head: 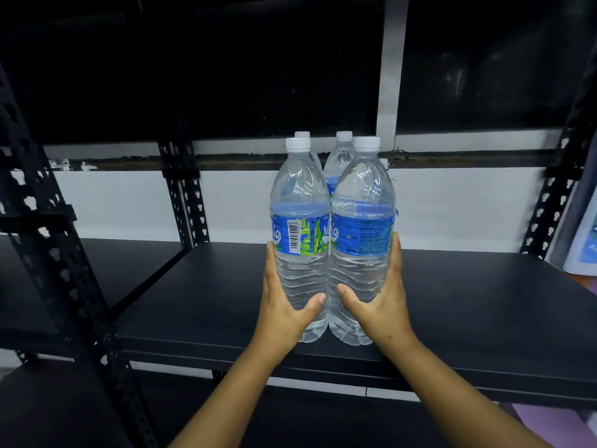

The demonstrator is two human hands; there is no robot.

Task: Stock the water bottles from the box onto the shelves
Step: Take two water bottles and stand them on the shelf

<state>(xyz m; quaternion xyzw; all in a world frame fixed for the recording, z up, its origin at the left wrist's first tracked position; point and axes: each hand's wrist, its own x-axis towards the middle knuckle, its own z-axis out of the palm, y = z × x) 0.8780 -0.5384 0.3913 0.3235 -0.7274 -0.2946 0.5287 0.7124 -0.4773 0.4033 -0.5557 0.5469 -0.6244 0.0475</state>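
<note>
Left hand [286,303] and right hand [379,300] each wrap a clear blue-labelled plastic bottle [300,240], pressing the pair together; likely sliding them along the black metal shelf [484,305].

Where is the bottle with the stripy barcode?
The barcode bottle stands front left in the group of four on the black shelf, touching its neighbour bottle, gripped by the left hand.

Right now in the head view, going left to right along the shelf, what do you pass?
Black slotted upright → left hand → left front bottle → right front bottle → right hand → right slotted upright. All on or beside the black shelf.
</note>
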